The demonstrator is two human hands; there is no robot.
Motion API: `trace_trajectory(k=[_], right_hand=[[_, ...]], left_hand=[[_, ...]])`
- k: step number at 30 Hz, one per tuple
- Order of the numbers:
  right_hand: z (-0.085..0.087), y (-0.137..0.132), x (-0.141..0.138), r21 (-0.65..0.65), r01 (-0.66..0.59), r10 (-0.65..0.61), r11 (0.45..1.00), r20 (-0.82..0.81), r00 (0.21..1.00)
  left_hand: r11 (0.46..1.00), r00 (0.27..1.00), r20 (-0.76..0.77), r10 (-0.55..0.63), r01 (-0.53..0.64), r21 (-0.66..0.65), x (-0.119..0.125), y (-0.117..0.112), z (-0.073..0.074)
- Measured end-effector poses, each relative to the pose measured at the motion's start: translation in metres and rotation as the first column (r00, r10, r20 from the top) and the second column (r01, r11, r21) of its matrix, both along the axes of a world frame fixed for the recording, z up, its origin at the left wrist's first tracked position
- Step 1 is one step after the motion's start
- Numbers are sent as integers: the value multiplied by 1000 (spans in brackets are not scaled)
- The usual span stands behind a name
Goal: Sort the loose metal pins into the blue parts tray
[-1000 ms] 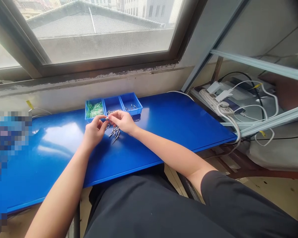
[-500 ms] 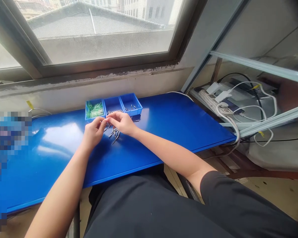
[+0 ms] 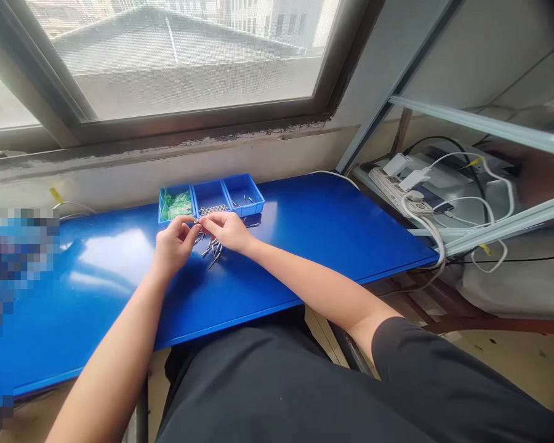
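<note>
My left hand (image 3: 173,245) and my right hand (image 3: 228,229) meet fingertip to fingertip over a small heap of metal screws (image 3: 213,248) on the blue table (image 3: 305,246). Both hands pinch a small metal part between them; it is too small to name for sure. Just behind the hands stand three joined blue bins (image 3: 211,195): the left one holds green pieces (image 3: 178,203), the middle one small metal rings (image 3: 213,209), the right one a few screws (image 3: 245,199).
A window sill and wall run behind the table. To the right, past the table's edge, a power strip (image 3: 397,184) with white plugs and cables (image 3: 461,209) lies under metal rails. A blurred patch covers the far left.
My hands have sunk slightly toward the screw heap and drawn closer together; the rings in the middle bin now show above my fingers.
</note>
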State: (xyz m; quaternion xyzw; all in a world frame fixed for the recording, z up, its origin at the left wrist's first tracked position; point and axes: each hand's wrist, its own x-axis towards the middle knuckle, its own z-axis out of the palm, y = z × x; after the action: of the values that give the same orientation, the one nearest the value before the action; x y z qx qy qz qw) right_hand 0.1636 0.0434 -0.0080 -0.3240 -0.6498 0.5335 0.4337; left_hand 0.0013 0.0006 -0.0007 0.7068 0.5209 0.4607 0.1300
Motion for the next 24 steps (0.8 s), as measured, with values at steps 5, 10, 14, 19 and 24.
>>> trace_trajectory(k=[5, 10, 14, 19, 24], right_hand=[[4, -2, 1, 3, -32, 32, 999, 16, 999], [4, 0, 1, 21, 3, -4, 1000, 43, 999], [9, 10, 7, 39, 44, -44, 998, -9, 999], [21, 27, 21, 143, 94, -95, 985, -2, 995], [33, 40, 24, 354, 135, -202, 925, 162, 966]], left_hand=[[1000, 1000, 6, 5, -5, -3, 2, -1, 1], [1000, 1000, 3, -8, 8, -20, 3, -1, 1], [999, 999, -42, 6, -7, -31, 3, -2, 1], [999, 998, -46, 29, -31, -44, 2, -3, 1], [998, 998, -50, 46, -48, -30, 0, -2, -1]])
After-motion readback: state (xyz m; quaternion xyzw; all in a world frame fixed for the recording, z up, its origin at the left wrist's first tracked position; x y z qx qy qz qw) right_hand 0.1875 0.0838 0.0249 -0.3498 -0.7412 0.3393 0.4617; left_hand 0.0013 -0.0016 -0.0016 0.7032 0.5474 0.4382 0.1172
